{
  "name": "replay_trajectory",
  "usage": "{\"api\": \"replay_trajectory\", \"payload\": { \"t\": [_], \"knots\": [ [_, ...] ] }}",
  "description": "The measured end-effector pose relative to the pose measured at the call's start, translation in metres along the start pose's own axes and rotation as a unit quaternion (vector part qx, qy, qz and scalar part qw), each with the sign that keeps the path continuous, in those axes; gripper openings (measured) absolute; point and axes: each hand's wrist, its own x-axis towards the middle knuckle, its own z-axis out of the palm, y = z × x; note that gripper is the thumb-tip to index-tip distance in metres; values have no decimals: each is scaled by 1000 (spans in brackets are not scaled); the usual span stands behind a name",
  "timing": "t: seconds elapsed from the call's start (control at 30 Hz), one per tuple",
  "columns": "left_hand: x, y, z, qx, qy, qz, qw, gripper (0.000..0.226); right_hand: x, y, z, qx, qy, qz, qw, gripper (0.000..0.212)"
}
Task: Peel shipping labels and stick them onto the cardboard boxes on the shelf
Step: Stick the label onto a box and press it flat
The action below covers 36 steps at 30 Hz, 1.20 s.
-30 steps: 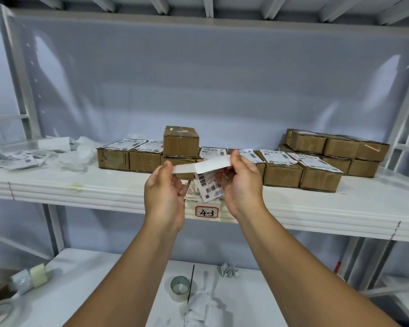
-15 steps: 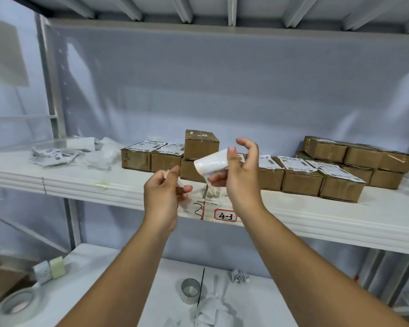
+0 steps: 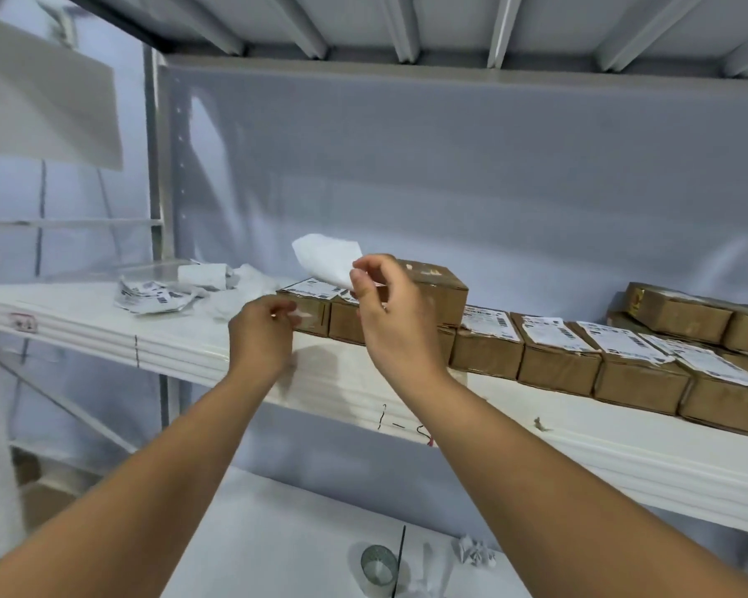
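R hand (image 3: 389, 312) grip pinching label (image 3: 327, 256), label up-left of grip, boxes (image 3: 558, 364) behind, L hand (image 3: 262, 338) curled, hold unclear

two hands: left hand (image 3: 262, 334), right hand (image 3: 389, 312). one white sheet (image 3: 327, 256). six labelled boxes (image 3: 558, 364) visible in the front row, one bare box (image 3: 432, 291) on top, at least two more boxes (image 3: 679, 315) far right. one tape roll (image 3: 378, 569), one crumpled paper (image 3: 473, 552). loose labels (image 3: 147, 295) too heaped to count.
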Motion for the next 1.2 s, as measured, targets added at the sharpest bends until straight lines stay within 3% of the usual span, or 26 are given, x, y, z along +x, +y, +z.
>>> {"api": "replay_trajectory", "payload": {
  "t": [0.17,0.3,0.47,0.63,0.77,0.87,1.0,1.13,1.2],
  "knots": [
    [55,-32,-6,128,26,46,990,22,16,15,31,-62,-40,5,997,21],
    [74,-54,3,254,-11,87,963,19,24,33,55,-133,-36,-20,990,29],
    [80,-61,6,354,-50,68,932,28,19,56,67,-168,-27,-66,983,34],
    [75,-59,4,365,-6,140,920,19,17,59,68,-154,-52,-67,984,34],
    [72,-55,4,370,-9,83,925,17,13,60,65,-146,-70,-65,985,32],
    [68,-52,6,324,-7,68,944,28,13,61,65,-131,-59,-66,987,31],
    [71,-58,5,343,-6,124,931,31,14,65,66,-117,-31,-59,991,30],
    [67,-51,3,277,-13,132,952,53,16,67,67,-112,-26,-59,992,29],
    [60,-48,3,247,21,185,951,49,15,67,67,-125,-31,-68,989,30]
  ]
}}
